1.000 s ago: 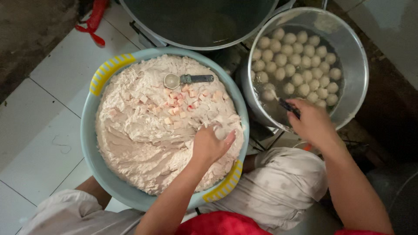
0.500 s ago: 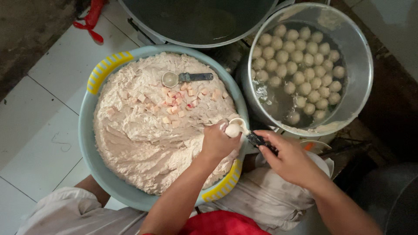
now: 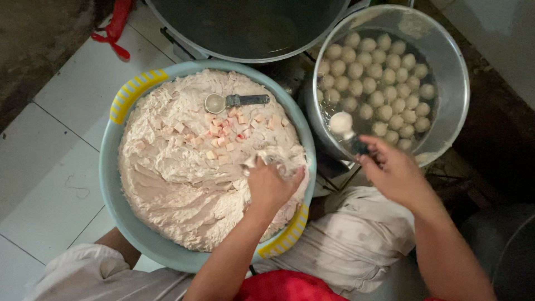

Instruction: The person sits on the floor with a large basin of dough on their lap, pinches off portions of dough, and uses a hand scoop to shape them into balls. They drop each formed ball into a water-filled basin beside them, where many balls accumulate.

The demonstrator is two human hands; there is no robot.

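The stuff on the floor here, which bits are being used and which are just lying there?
In use: left hand in the paste in the blue basin; right hand with spoon and ball; pot of balls.
Lying about: second spoon, pink cubes, red strap, big dark pot.

The floor [image 3: 50, 167] is made of big white tiles with thin dark lines between them. At the top left corner the tiles stop and there is dark, rough brown ground [image 3: 39, 44]. A red strap [image 3: 114, 30] lies there at the edge of the tiles. The right side is dim and shadowy. A pale wall [image 3: 501, 33] shows at the top right corner.
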